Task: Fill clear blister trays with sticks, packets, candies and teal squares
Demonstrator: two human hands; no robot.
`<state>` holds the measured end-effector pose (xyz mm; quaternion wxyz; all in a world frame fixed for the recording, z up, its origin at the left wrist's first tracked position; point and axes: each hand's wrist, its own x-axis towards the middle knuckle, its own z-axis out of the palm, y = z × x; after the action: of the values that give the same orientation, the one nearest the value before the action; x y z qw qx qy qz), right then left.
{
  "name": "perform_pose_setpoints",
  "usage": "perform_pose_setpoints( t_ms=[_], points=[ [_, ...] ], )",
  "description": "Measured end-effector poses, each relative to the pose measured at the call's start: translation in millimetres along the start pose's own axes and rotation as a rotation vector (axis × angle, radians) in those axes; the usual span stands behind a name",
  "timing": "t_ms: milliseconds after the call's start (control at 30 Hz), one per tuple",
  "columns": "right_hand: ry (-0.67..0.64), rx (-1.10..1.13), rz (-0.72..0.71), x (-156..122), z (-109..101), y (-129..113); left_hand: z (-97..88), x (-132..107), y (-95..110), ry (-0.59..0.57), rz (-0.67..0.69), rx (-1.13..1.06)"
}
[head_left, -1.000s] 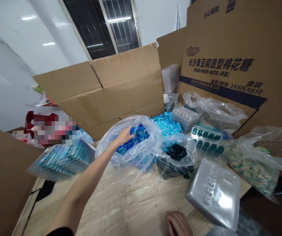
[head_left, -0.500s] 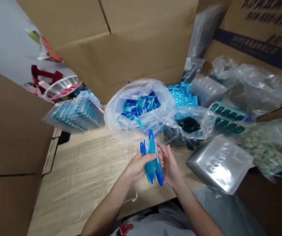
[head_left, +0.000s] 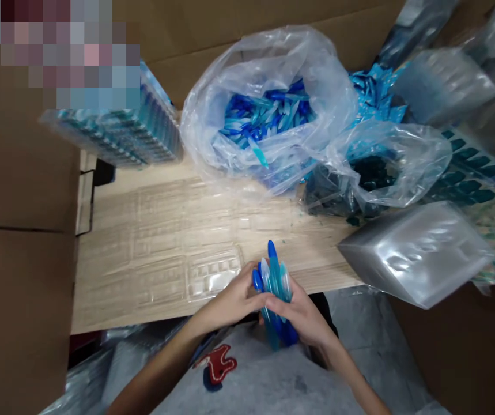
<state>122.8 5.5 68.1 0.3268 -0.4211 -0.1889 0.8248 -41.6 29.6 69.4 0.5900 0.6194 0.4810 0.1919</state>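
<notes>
A bundle of blue and teal pen-like sticks [head_left: 274, 282] stands upright between both my hands at the near edge of the wooden table [head_left: 113, 271]. My left hand [head_left: 234, 300] wraps it from the left and my right hand [head_left: 303, 314] closes on it from the right. Behind them a clear plastic bag [head_left: 268, 104] lies open with many more blue sticks inside.
Clear blister trays [head_left: 204, 271] lie flat on the table. A stack of teal packs [head_left: 121, 129] is at the left, a bag of dark parts [head_left: 372, 173] and a silvery tray stack [head_left: 420, 253] at the right. Cardboard walls [head_left: 18, 230] surround the table.
My left hand took a bunch of sticks out of the bag and drew it back to the table's near edge. My right hand came up and closed on the bundle. The view tilted down.
</notes>
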Motion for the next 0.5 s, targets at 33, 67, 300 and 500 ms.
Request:
perform_pose_setpoints(
  t_ms=[33,67,300,500],
  points=[
    [-0.023,-0.022,-0.008,-1.1,1.6,-0.9,-3.3,-4.5,-0.3,-0.01,-0.014,-0.083],
    [-0.038,-0.04,-0.018,-1.6,3.2,-1.5,-6.5,-8.7,0.2,-0.009,-0.042,-0.16],
    [0.016,-0.002,0.004,2.5,8.1,-1.4,-24.7,-26.4,14.2,0.164,-0.122,-0.454],
    [0.084,-0.205,-0.049,3.9,13.7,-13.1,-32.2,-31.5,13.3,0.194,-0.177,-0.623]
  ],
)
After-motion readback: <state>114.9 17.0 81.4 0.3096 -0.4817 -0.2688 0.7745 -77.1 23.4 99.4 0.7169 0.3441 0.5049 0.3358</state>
